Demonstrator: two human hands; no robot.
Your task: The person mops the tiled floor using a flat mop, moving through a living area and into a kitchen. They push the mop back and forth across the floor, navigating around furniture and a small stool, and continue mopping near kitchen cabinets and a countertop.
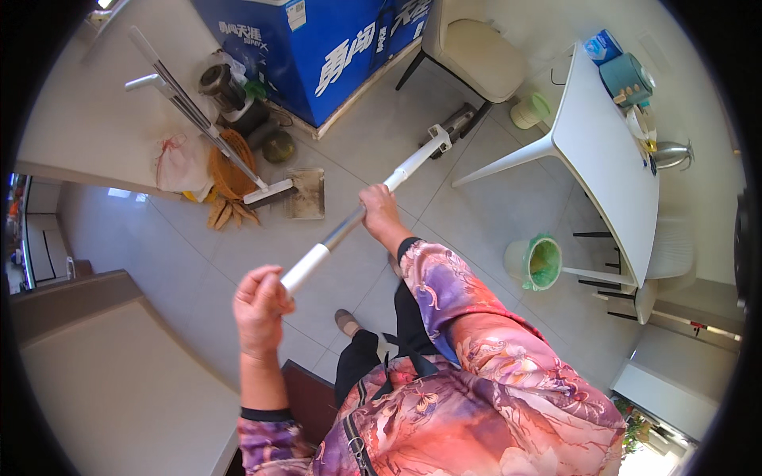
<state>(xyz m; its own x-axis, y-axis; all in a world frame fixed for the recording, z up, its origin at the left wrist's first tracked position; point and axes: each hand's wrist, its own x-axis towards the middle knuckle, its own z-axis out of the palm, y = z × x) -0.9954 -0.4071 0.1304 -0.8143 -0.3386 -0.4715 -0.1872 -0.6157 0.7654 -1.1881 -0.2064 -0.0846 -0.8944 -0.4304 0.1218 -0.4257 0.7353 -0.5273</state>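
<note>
A mop with a white and metal pole (308, 266) runs diagonally across the view. My left hand (262, 306) is closed around the upper end of the pole. Farther down, my right hand (383, 214) wraps the pole near its middle. The white joint at the bottom meets a grey mop head (457, 123) that lies on the tiled floor (387, 160). One end of the head reaches in beside the leg of a beige chair (482, 56), which partly hides it.
A blue cabinet (286, 53) bearing writing stands ahead. At left are a broom (271, 193), a dustpan (306, 193), a wicker basket (232, 163) and a blender (221, 89). A white table (607, 154), a green bin (530, 110) and a lined bin (517, 262) are at right.
</note>
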